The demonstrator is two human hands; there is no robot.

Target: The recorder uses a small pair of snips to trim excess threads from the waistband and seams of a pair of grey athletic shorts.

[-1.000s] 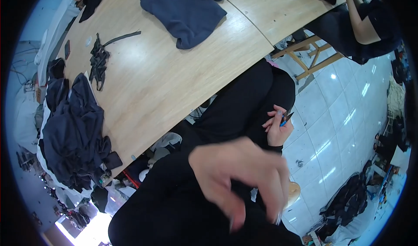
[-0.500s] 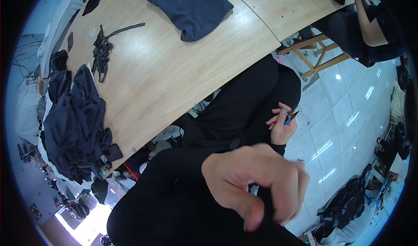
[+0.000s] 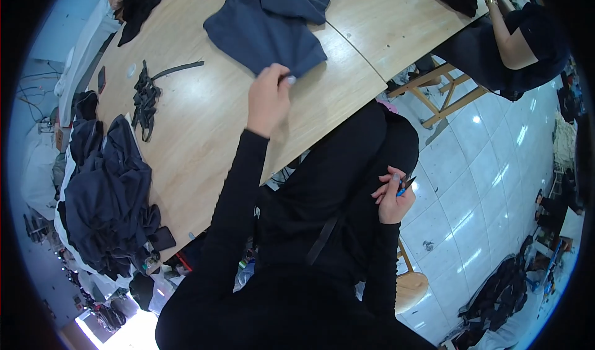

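Note:
A dark blue-grey garment (image 3: 273, 37) lies partly spread on the wooden table in front of me. My left hand (image 3: 271, 99) reaches over the table to its near edge, fingers closed on the cloth there. Low over my right thigh, my right hand (image 3: 392, 198) is curled round small thread snips (image 3: 406, 187) with a blue handle; their dark blades point away from the palm. The lower part of the snips is hidden in the fingers.
A bundle of dark straps (image 3: 145, 102) lies on the table's left part, near a heap of dark cloth (image 3: 105, 195) and a phone (image 3: 162, 238). Two other people work at the far edges, one beside a wooden stool (image 3: 443, 96). A round stool seat (image 3: 412, 291) stands on the tiled floor.
My left hand has moved from close before the camera out to the garment's near edge and closed on it. My right hand keeps the snips over my thigh.

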